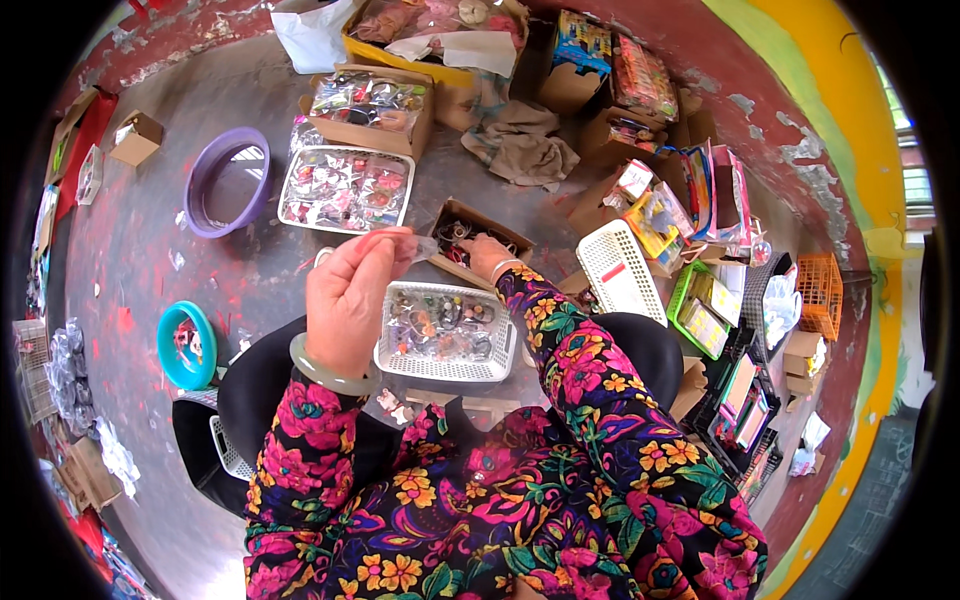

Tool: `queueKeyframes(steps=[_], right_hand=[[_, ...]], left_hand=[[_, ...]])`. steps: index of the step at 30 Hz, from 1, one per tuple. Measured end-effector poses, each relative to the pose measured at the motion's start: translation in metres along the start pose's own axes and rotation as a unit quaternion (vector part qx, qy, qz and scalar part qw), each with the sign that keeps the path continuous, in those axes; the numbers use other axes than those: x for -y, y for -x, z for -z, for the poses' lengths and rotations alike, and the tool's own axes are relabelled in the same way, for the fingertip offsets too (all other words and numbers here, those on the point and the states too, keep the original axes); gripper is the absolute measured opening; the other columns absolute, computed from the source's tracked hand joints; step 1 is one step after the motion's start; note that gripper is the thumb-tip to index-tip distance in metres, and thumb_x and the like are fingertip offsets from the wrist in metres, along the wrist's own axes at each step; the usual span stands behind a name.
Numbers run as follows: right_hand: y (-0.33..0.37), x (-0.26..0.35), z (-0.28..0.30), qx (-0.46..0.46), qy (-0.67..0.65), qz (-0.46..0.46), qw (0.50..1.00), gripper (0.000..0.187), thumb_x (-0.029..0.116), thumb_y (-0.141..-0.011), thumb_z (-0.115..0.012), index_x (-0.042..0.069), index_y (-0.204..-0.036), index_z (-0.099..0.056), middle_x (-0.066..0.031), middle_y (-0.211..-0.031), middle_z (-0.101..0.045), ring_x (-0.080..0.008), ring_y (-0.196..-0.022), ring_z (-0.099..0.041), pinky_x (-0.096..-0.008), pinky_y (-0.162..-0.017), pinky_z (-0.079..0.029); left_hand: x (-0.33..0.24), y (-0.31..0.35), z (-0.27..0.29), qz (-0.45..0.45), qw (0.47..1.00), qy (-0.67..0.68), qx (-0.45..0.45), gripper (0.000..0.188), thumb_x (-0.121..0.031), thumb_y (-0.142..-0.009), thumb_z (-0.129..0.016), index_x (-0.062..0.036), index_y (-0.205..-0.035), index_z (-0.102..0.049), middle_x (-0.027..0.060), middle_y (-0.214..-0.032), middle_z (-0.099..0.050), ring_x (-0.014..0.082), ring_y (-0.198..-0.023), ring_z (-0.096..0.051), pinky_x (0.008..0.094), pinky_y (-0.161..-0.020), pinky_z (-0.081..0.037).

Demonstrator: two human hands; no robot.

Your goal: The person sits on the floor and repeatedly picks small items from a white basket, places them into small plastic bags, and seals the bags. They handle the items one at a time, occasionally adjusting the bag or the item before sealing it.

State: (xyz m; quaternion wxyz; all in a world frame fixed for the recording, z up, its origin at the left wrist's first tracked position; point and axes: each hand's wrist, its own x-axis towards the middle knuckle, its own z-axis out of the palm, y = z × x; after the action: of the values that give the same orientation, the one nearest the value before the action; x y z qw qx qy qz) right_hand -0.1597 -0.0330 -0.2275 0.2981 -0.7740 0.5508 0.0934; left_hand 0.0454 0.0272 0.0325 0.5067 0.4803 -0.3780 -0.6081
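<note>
- Holding a small clear plastic packet [418, 243] pinched between thumb and fingertips, the left hand [350, 300] is raised at the middle of the frame, clamped on the packet, a pale green bangle [325, 372] on its wrist.
- The right hand [487, 255] reaches just right of centre into a small brown cardboard box [478, 226] of dark trinkets; its fingers dip among them, and whether they are closed on anything cannot be told.
- Below the hands, a white lattice basket [445, 335] of small packaged trinkets sits on the person's lap, between the two floral sleeves.
- Above centre-left on the floor, a white rectangular tray [345, 188] holds clear, shiny packets with pink and red contents; behind it stands an open cardboard carton [370, 105] of similar wrapped goods.
- A purple round basin [228, 180] lies at upper left, and a teal round bowl [186, 345] at mid left.
- A yellow-edged carton [430, 35] with white sheets of paper fills the top centre, a crumpled grey-brown cloth [525, 145] just below it.
- Right of centre an empty white lattice basket [620, 270] leans tilted; beyond it a green basket [700, 310] and an orange crate [820, 292] hold flat bright packages.
- Upper right, cardboard boxes hold colourful carded packs [640, 75] standing on edge.
</note>
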Motion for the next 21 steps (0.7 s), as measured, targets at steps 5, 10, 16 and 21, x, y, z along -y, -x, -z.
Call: queueKeyframes(steps=[5,10,16,21], right_hand=[[-0.006,-0.009,-0.009,-0.039,0.003,-0.063,0.997,0.024,0.009,-0.076,-0.049,0.007,-0.099,-0.057,-0.0174,-0.099,-0.055,-0.0317,-0.097,-0.053,-0.0392,-0.082,-0.043],[0.008,-0.012,0.006,-0.068,-0.089,-0.138,0.984,0.017,0.01,-0.072,-0.053,0.006,-0.087,-0.06,-0.0162,-0.088,-0.06,-0.0316,-0.089,-0.056,-0.0385,-0.077,-0.044],[0.015,-0.023,0.041,-0.157,-0.165,-0.075,0.971,0.018,0.008,-0.066,-0.06,0.007,-0.084,-0.064,-0.0146,-0.078,-0.062,-0.0275,-0.076,-0.06,-0.0336,-0.071,-0.046],[0.023,-0.024,0.069,-0.166,-0.238,-0.054,0.955,0.018,0.007,-0.064,-0.062,0.005,-0.083,-0.062,-0.009,-0.074,-0.062,-0.0199,-0.072,-0.059,-0.0292,-0.066,-0.046]], left_hand=[[-0.001,0.0,-0.003,0.01,1.0,0.018,0.016,0.024,-0.014,-0.09,-0.045,0.0034,-0.101,-0.057,0.0089,-0.095,-0.061,0.0163,-0.089,-0.058,0.0289,-0.082,-0.044],[-0.001,0.003,-0.001,0.002,1.0,0.004,0.012,0.023,-0.013,-0.09,-0.045,0.0028,-0.101,-0.058,0.0086,-0.094,-0.061,0.0155,-0.088,-0.058,0.0276,-0.08,-0.044],[-0.002,-0.002,-0.002,0.009,1.0,0.009,0.014,0.023,-0.014,-0.089,-0.046,0.0012,-0.1,-0.059,0.0065,-0.093,-0.062,0.0134,-0.087,-0.058,0.025,-0.078,-0.044],[0.006,-0.011,-0.003,0.006,1.0,0.014,0.007,0.022,-0.014,-0.089,-0.047,0.0002,-0.099,-0.059,0.0045,-0.091,-0.062,0.0105,-0.084,-0.058,0.0218,-0.073,-0.045]])
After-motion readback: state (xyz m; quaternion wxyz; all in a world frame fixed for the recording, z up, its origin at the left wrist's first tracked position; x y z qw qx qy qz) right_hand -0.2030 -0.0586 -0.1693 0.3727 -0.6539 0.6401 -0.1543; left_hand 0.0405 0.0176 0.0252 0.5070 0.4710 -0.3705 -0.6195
